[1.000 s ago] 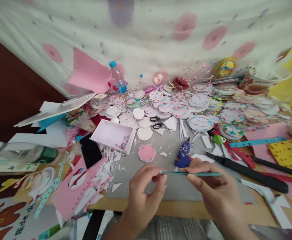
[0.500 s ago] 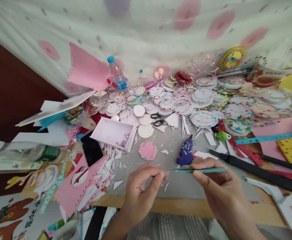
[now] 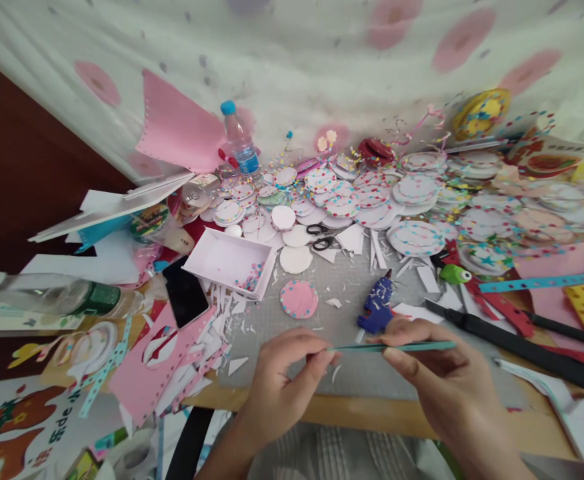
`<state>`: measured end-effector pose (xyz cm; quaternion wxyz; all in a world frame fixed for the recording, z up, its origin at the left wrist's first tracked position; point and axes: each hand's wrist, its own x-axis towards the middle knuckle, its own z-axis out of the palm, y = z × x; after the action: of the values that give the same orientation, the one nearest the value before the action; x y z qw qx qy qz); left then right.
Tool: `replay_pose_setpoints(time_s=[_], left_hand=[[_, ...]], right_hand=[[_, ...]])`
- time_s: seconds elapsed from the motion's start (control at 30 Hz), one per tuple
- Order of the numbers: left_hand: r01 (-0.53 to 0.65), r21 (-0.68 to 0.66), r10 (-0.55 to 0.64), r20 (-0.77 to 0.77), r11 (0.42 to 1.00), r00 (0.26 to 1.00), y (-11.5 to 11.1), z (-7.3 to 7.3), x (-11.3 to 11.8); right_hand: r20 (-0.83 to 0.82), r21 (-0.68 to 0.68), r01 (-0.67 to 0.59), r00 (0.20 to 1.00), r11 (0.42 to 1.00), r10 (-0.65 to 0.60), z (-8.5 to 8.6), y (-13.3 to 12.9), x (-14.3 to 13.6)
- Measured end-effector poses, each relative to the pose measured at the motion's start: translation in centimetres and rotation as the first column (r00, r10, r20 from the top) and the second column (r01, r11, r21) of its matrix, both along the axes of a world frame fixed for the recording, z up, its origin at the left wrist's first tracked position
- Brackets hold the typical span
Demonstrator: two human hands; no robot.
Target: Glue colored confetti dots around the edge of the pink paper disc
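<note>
Level above the mat, a pair of teal tweezers (image 3: 417, 347) is held by my right hand (image 3: 442, 380), thumb and fingers pressed on its middle. Its thin tip points left and reaches the fingertips of my left hand (image 3: 287, 380). Those fingers are closed in a pinch; whatever is between them is too small to make out. Beyond the hands, a pink paper disc (image 3: 299, 299) edged with blue and red dots lies on the grey cutting mat (image 3: 342, 320). A blue glue gun (image 3: 377, 303) lies just behind my right hand.
A white box (image 3: 229, 263) holds small coloured dots. Black scissors (image 3: 322, 241), a phone (image 3: 186, 292) and a black-handled cutter (image 3: 522, 347) lie around the mat. Many decorated paper discs (image 3: 417, 237) are piled behind. Paper scraps and a water bottle (image 3: 242, 143) are also there.
The tweezers' tip has met my left fingertips, where a small pale bit showed before. The whole view has shifted slightly.
</note>
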<state>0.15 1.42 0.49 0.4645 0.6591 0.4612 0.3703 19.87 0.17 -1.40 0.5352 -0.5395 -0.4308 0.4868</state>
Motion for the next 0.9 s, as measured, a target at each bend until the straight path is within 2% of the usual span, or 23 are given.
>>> replay_pose_setpoints(time_s=[0.1, 0.17, 0.23, 0.27, 0.33, 0.4, 0.47, 0.53, 0.6, 0.67, 0.73, 0.77, 0.83, 0.9], left_hand=[[-0.032, -0.037, 0.034, 0.04, 0.999, 0.999, 0.1, -0.3, 0.1], [-0.074, -0.099, 0.084, 0.104, 0.992, 0.991, 0.0, -0.6, 0.4], [-0.083, -0.183, 0.116, 0.178, 0.98, 0.977, -0.4, -0.9, 0.9], [-0.077, -0.232, 0.126, 0.204, 0.97, 0.971, -0.6, -1.0, 1.2], [-0.072, -0.332, 0.157, 0.237, 0.94, 0.959, -1.1, -1.3, 1.7], [-0.106, -0.41, 0.216, 0.233, 0.906, 0.948, -1.5, -1.6, 2.1], [-0.152, -0.428, 0.255, 0.194, 0.891, 0.947, -1.7, -1.8, 2.1], [-0.203, -0.382, 0.266, 0.119, 0.902, 0.957, -1.8, -1.9, 1.8], [-0.247, -0.323, 0.276, 0.047, 0.914, 0.96, -1.5, -2.1, 1.2], [-0.266, -0.288, 0.28, 0.007, 0.92, 0.96, -1.2, -2.3, 0.4], [-0.262, -0.269, 0.269, -0.014, 0.927, 0.963, -0.9, -2.7, -0.5], [-0.259, -0.261, 0.262, -0.025, 0.93, 0.965, -0.8, -2.9, -0.9], [-0.259, -0.251, 0.255, -0.05, 0.933, 0.966, -0.7, -3.3, -1.4], [-0.26, -0.249, 0.251, -0.067, 0.933, 0.966, -0.8, -3.7, -1.7]], right_hand=[[0.068, 0.059, 0.028, 0.997, 0.998, -0.032, 0.5, -0.1, -0.3], [0.171, 0.199, 0.024, 0.984, 0.98, -0.059, 0.6, -0.4, -0.4], [0.361, 0.388, -0.099, 0.931, 0.916, -0.052, 0.2, -1.1, -0.4], [0.481, 0.451, -0.193, 0.875, 0.871, -0.056, -0.1, -1.5, -0.4], [0.693, 0.492, -0.372, 0.714, 0.788, -0.096, -0.8, -2.3, -0.6], [0.798, 0.489, -0.475, 0.582, 0.731, -0.156, -1.4, -2.8, -1.0], [0.816, 0.5, -0.537, 0.555, 0.679, -0.163, -1.8, -2.7, -1.3], [0.817, 0.485, -0.591, 0.568, 0.645, -0.094, -2.0, -2.1, -1.3], [0.827, 0.443, -0.591, 0.56, 0.674, -0.052, -2.3, -1.3, -0.7], [0.862, 0.366, -0.499, 0.5, 0.786, -0.084, -3.0, -0.6, 0.5], [0.914, 0.26, -0.329, 0.387, 0.908, -0.122, -4.0, 0.0, 2.0], [0.938, 0.21, -0.266, 0.328, 0.941, -0.116, -4.5, 0.3, 2.7], [0.958, 0.115, -0.215, 0.282, 0.97, -0.052, -5.4, 0.7, 3.9], [0.954, 0.058, -0.233, 0.3, 0.971, 0.015, -6.1, 1.0, 4.6]])
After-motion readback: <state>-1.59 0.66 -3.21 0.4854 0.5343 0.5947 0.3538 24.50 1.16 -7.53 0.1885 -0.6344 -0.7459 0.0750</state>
